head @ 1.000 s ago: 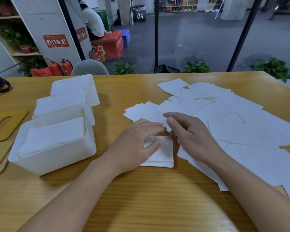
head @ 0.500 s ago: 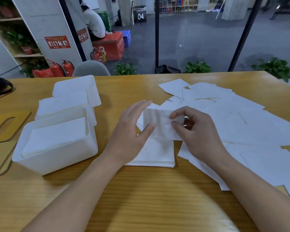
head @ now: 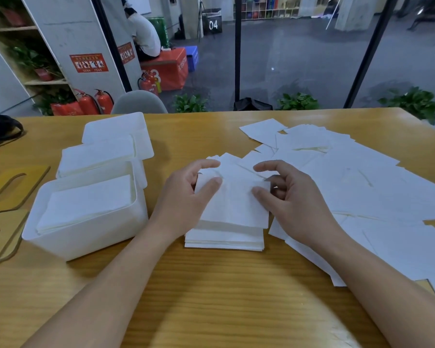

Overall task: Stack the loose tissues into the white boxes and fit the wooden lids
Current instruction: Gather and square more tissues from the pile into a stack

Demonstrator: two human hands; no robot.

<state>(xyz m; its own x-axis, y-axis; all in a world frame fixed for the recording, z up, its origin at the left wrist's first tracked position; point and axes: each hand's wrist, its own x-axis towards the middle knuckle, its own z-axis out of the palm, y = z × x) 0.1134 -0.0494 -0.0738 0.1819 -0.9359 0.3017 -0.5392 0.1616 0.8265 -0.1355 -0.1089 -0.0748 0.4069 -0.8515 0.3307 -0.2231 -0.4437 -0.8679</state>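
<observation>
I see my left hand (head: 186,197) and right hand (head: 294,204) each pinching a side of one tissue (head: 234,199), held just above a small tissue stack (head: 224,237) near the desk's (head: 211,285) middle. Three white boxes (head: 86,222) sit toward the left edge, loose tissues (head: 362,187) toward the right.

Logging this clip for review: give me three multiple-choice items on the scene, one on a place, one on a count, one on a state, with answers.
1. Where is the neat tissue stack?
A. between the forearms
B. inside a box
C. on a lid
2. How many white boxes are there?
A. one
B. three
C. five
3. What are the hands doing?
A. resting flat
B. both holding one tissue
C. gripping a lid

1 A: it lies on the table.
2 B: three in a row at left.
3 B: left hand and right hand pinch it.
</observation>
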